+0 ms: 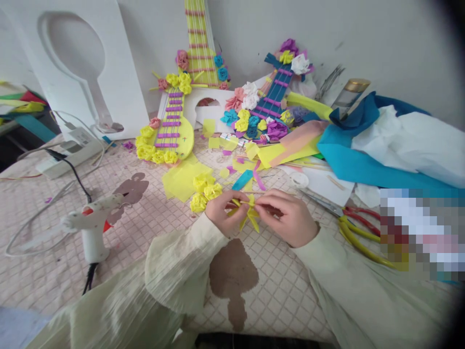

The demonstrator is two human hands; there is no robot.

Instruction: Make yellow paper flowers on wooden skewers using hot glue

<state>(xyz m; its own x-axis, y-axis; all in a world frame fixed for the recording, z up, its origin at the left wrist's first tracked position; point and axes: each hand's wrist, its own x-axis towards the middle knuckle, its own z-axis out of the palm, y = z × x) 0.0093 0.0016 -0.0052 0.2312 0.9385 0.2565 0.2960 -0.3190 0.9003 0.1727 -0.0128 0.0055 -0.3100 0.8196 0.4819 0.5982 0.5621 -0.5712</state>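
Note:
Between my two hands is a small yellow paper flower (250, 203), with pointed strips hanging below it. My left hand (228, 212) pinches its left side between thumb and fingers. From the right, my right hand (288, 215) closes its fingertips on the flower's other edge. Just left of my left hand lies a cluster of finished-looking yellow paper roses (204, 191). Flat yellow paper sheets (181, 180) lie behind the roses. A teal paper strip (242, 180) rests on the table beyond my fingers.
A white hot glue gun (95, 228) stands at left, its cord running to a power strip (70, 150). Flower-trimmed paper instruments, one yellow (187, 133) and one blue (272, 97), lean at the back. Red-handled scissors (359, 218), yellow-handled pliers (358, 240) and crumpled teal paper (348, 150) lie right.

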